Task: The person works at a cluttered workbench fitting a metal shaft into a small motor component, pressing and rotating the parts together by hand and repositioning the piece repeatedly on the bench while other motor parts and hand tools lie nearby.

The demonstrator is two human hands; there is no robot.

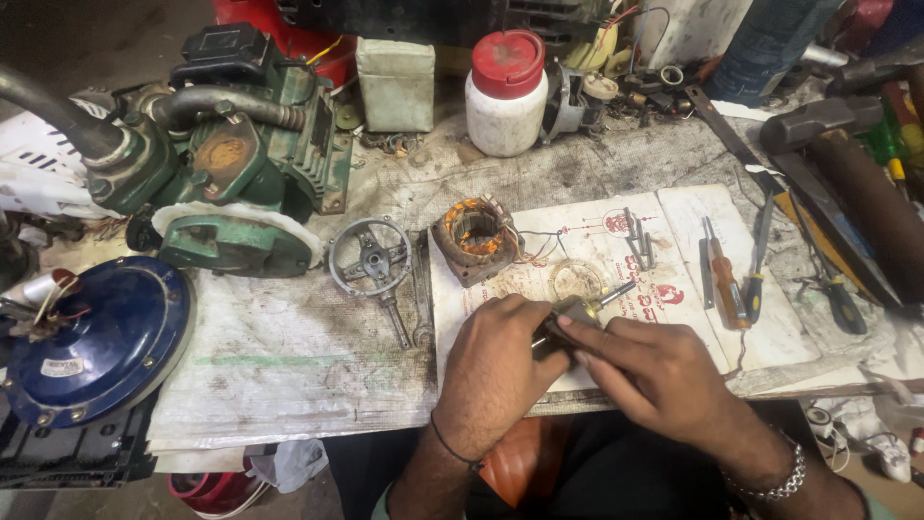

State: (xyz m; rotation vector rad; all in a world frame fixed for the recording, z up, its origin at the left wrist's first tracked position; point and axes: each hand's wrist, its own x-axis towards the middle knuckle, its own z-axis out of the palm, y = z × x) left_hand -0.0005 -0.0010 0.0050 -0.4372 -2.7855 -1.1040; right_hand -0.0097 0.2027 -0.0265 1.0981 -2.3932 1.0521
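the left hand and right hand cover most of the small metal part they grip, so its shape is unclear. the blue round cover and hammer run off the edges. the clutter behind the white jar is too small to tell.

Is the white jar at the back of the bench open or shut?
Shut. The white jar stands upright with its red lid seated squarely on top, covering the mouth.
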